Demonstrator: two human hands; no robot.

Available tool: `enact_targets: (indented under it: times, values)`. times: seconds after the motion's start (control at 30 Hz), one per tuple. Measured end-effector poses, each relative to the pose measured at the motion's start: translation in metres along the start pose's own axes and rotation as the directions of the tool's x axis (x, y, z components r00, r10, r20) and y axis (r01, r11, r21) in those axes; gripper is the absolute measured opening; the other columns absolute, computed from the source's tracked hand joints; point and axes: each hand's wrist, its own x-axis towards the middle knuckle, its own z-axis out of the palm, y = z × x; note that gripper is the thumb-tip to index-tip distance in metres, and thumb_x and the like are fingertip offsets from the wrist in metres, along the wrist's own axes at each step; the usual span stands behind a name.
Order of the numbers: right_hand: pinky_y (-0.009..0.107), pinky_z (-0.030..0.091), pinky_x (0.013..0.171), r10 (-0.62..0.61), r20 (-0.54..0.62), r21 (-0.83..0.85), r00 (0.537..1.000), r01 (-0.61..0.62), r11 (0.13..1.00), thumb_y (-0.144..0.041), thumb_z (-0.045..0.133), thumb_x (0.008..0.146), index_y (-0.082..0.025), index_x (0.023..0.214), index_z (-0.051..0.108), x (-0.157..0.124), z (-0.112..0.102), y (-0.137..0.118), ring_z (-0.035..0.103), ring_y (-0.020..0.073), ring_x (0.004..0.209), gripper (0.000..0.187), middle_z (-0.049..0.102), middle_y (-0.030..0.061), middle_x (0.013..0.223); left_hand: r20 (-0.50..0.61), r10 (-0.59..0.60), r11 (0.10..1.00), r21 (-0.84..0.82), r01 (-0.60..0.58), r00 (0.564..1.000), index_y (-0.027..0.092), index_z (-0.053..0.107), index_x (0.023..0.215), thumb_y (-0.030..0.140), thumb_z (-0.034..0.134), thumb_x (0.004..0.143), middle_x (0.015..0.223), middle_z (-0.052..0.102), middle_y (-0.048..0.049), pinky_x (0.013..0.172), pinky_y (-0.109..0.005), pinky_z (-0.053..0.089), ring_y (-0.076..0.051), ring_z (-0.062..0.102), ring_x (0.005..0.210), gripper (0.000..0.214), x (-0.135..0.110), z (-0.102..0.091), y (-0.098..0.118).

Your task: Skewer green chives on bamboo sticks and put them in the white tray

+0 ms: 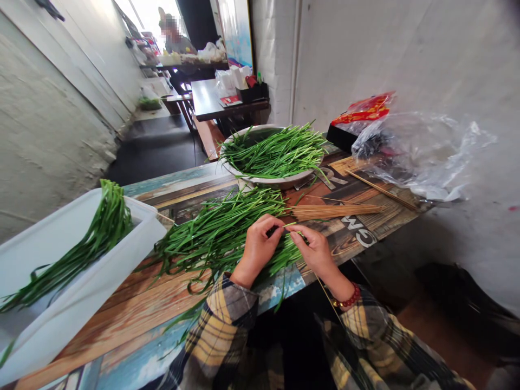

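**A Little Set Aside, Plenty Left**

The work looks to be in an early or middle stage. In the white bin (101,284) at the left end of the table (109,311), one bunch of greens (101,230) lies with its stalk ends gathered at the far rim; I take this as the portion set aside. Much more seems left: a loose pile of stalks (211,230) spreads from beside the bin toward the near edge, and a bowl (264,181) by the far edge holds a heaped lot (280,149). Thin sticks (337,211) lie together to the right of the pile, and a clear plastic bag (422,151) sits at the far right corner.

Both hands meet over the pile's right side, near the near edge. The left hand (260,244) is curled, thumb and forefinger closed to a pinch at a short pale-green stalk (290,224). The right hand (317,253) comes in from the other side, forefinger reaching to the same stalk, the other fingers bent under; how firmly it grips, I cannot tell. Another thin stick (325,291) slants below the right palm toward the person's body, though its upper end is hidden. Both forearms angle inward from the near side.
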Motion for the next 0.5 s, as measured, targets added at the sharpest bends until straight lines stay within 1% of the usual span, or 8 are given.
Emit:
enact_targets:
  times: [0.27, 0.5]
  values:
    - [0.032, 0.052, 0.086, 0.009, 0.002, 0.005, 1.0, -0.009, 1.0, -0.029, 0.052, 0.091, -0.022, 0.102, 0.071, -0.0004, -0.0001, 0.0001, 0.069, 0.0196, 0.095, 0.023, 0.074, 0.0041, 0.102, -0.024, -0.017, 1.0, 0.011, 0.018, 1.0, 0.016, 0.065, 0.074, 0.012, 0.059, 0.081, 0.074, 0.062, -0.0012, 0.066, -0.023, 0.042, -0.012, 0.057, 0.071, 0.01, 0.0, 0.0003, -0.0008]
    - [0.032, 0.052, 0.085, 0.013, -0.005, -0.012, 1.0, -0.013, 1.0, -0.029, 0.052, 0.091, -0.022, 0.101, 0.071, -0.0005, 0.0, -0.0004, 0.069, 0.0201, 0.094, 0.023, 0.075, 0.0046, 0.101, 0.002, 0.002, 1.0, -0.001, -0.002, 1.0, 0.016, 0.065, 0.075, 0.01, 0.058, 0.081, 0.074, 0.062, -0.0014, 0.067, -0.024, 0.042, -0.013, 0.056, 0.071, 0.012, -0.0002, -0.0005, 0.0006]
